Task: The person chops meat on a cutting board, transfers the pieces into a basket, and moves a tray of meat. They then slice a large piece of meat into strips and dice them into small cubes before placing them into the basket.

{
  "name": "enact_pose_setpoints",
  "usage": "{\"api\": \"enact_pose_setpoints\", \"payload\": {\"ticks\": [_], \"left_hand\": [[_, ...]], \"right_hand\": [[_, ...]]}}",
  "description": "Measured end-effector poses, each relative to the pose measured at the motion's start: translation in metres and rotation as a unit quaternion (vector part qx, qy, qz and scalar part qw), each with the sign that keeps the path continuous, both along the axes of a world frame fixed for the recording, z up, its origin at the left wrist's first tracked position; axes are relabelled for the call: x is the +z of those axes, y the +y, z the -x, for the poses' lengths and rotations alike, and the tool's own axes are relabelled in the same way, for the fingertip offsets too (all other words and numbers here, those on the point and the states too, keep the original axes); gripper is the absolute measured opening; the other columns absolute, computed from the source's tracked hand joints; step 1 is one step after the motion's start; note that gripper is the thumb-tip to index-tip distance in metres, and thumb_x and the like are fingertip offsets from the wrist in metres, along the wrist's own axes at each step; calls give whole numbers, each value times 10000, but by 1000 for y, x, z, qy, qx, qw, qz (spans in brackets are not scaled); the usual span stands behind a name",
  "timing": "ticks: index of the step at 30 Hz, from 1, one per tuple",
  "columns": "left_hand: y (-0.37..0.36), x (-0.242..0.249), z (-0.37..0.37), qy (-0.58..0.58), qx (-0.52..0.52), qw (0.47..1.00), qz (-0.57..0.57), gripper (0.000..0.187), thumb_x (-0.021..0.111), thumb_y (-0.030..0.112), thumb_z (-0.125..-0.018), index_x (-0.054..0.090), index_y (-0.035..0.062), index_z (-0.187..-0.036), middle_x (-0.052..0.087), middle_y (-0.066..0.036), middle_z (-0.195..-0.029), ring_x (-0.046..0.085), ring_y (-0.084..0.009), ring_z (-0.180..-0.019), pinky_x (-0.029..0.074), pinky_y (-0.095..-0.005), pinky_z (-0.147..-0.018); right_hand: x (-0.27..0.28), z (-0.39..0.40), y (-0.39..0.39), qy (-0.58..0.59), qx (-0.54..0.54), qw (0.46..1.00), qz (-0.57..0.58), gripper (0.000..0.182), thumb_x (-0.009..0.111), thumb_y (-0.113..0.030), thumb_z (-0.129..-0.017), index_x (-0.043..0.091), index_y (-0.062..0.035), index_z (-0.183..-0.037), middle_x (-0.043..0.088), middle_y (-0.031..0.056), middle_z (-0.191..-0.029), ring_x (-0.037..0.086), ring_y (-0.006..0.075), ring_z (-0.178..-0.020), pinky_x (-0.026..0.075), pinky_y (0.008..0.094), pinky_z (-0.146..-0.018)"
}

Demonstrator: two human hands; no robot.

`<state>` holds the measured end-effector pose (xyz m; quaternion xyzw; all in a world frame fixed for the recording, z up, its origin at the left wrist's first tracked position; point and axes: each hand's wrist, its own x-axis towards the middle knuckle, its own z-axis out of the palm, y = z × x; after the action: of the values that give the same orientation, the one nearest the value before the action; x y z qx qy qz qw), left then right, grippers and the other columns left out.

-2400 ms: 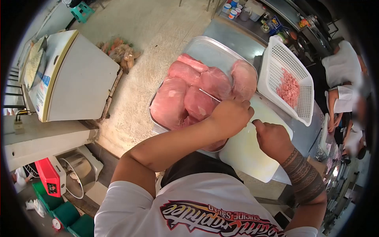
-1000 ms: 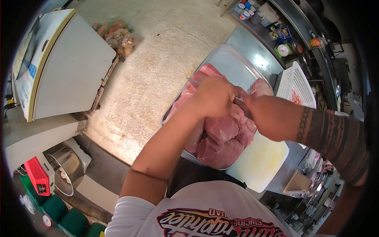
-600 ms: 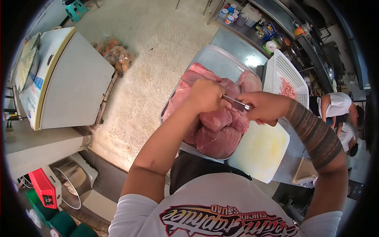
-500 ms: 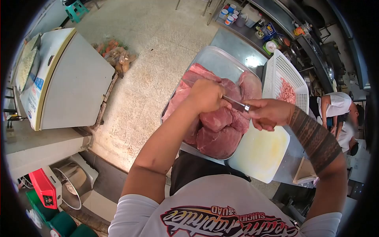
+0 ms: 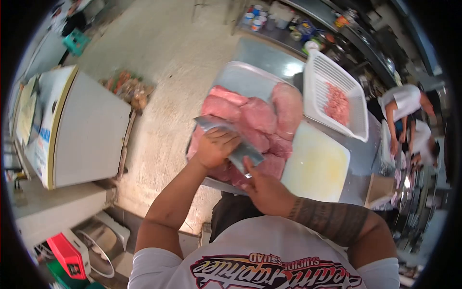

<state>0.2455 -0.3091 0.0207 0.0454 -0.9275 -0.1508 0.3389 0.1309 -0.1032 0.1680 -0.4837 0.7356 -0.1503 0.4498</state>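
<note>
A broad-bladed knife (image 5: 248, 155) lies aslant over the front part of the raw meat, its flat side showing. My right hand (image 5: 264, 188) is closed at its handle end, thumb up against the blade; the handle itself is hidden. Across the blade's middle, my left hand (image 5: 217, 147) has its fingers folded together over the steel. Large pink pieces of meat (image 5: 258, 114) fill most of a metal tray (image 5: 240, 70) below both hands. To the right of the tray is a white cutting board (image 5: 317, 166) with yellowish stains.
Beyond the board stands a white perforated basket (image 5: 313, 86) holding ground or diced meat (image 5: 337, 103). Two people in white shirts (image 5: 404, 103) work at the right. A white chest freezer (image 5: 89, 125) stands left, with bagged produce (image 5: 132, 89) on the floor nearby.
Both hands and the knife have come nearer my body and leftward over the meat. The blade has turned to show its flat side. My view has shifted too.
</note>
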Motion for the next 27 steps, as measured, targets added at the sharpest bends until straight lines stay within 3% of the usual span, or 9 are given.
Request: {"api": "enact_pose_setpoints", "payload": {"ticks": [4,6,7,8,15,18,22,24,27], "left_hand": [[-3,-3,-4,-54,4,999,-6,454,786,242,-701,767,152,-1146,785,-78,-1208,753,-274,-1072,565,-458,-926],[-6,16,6,-38,-12,998,-50,393,777,180,-739,778,122,-1128,802,-120,-1096,769,-348,-990,574,-477,-894],[-6,31,20,20,-41,998,-52,295,757,154,-773,788,102,-1061,802,-135,-1058,767,-362,-973,576,-479,-886],[-13,26,29,35,-36,997,-57,246,758,150,-790,793,92,-1026,799,-151,-1002,769,-375,-937,583,-486,-869],[-31,55,40,-41,-41,979,-195,238,820,186,-846,691,-10,-890,671,-196,-778,640,-383,-699,530,-413,-691],[-29,66,44,-65,-53,955,-285,161,775,100,-871,712,-43,-911,735,-166,-810,671,-195,-754,537,-381,-723],[-56,40,37,-79,-33,958,-274,159,763,84,-891,728,-59,-948,760,-149,-841,700,-166,-832,549,-377,-759],[-60,28,33,-65,-29,959,-276,171,766,82,-893,732,-64,-975,764,-153,-856,719,-177,-860,555,-378,-774],[-61,23,29,-76,-39,958,-275,179,766,75,-901,734,-69,-1004,770,-164,-877,734,-192,-883,560,-374,-789]], "right_hand": [[-31,6,11,93,43,986,132,684,608,-233,-1055,320,15,-1624,748,283,-1013,733,454,-1011,561,540,-887],[19,32,-12,37,63,997,30,487,607,-241,-1050,520,-2,-1465,750,271,-1024,737,449,-967,562,549,-864],[35,46,-19,6,55,996,69,288,613,-240,-1040,655,-10,-1208,752,254,-1025,739,441,-973,559,561,-867],[0,56,-28,25,41,975,217,265,631,-269,-1020,683,-9,-1010,733,190,-893,707,397,-798,545,536,-765],[57,85,-89,199,190,961,11,225,663,-241,-967,768,-41,-973,772,147,-915,717,315,-838,563,492,-789],[59,86,-107,212,218,952,-13,216,676,-228,-944,804,-55,-957,789,129,-925,722,279,-855,571,472,-799],[33,59,-136,285,188,939,-49,319,579,-259,-1020,836,-72,-990,807,130,-954,747,257,-893,580,442,-857],[42,79,-156,162,287,939,-98,373,543,-290,-1053,843,-75,-1000,813,125,-963,754,257,-902,582,435,-878],[50,73,-152,185,298,933,-83,339,555,-282,-1045,830,-84,-1027,806,121,-958,754,262,-896,582,439,-864]]}}
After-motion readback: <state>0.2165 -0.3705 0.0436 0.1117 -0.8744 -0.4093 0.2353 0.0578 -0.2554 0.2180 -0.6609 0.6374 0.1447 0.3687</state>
